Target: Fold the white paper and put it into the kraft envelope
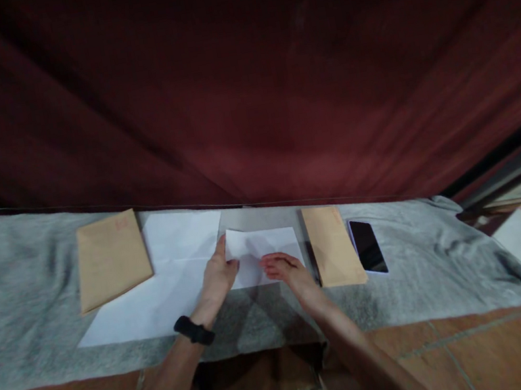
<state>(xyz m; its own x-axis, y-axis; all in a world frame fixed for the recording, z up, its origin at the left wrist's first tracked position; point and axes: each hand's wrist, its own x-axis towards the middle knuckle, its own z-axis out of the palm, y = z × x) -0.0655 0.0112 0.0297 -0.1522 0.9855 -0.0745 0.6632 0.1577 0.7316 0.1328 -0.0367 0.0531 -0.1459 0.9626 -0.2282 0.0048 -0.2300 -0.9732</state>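
Observation:
A folded white sheet of paper [269, 247] lies on the grey cloth [21, 315] in the middle. My left hand [219, 276], with a black band on the wrist, rests on the sheet's left edge, fingers stretched flat along it. My right hand [287, 269] lies on the sheet's lower part, fingers flat and pressing down. Neither hand lifts anything. A larger white sheet [165, 284] lies just left of my left hand.
A brown envelope [110, 259] lies at the left, partly over the large sheet. A second brown envelope [332, 246] and a dark phone [367, 245] lie to the right. A dark red curtain [241, 78] hangs behind. Tiled floor [468, 360] is in front.

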